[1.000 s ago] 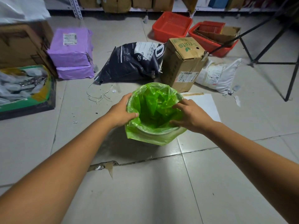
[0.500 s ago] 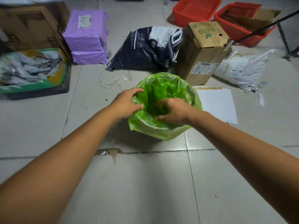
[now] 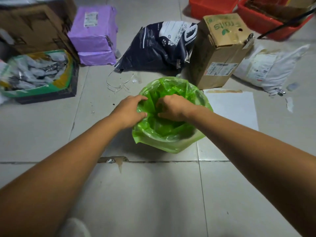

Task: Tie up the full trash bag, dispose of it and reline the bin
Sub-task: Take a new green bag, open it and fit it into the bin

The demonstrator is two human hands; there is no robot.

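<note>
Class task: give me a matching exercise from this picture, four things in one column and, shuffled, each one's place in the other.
1. purple parcel
2. cardboard box
3. white sheet
4. left hand

a. flat on the floor, right of the green bag
b. grips the green bag's left rim
c. stands just behind the green bag, to its right
d. farther back, to the left

Pairs: 1-d, 2-c, 3-a, 4-b.
</note>
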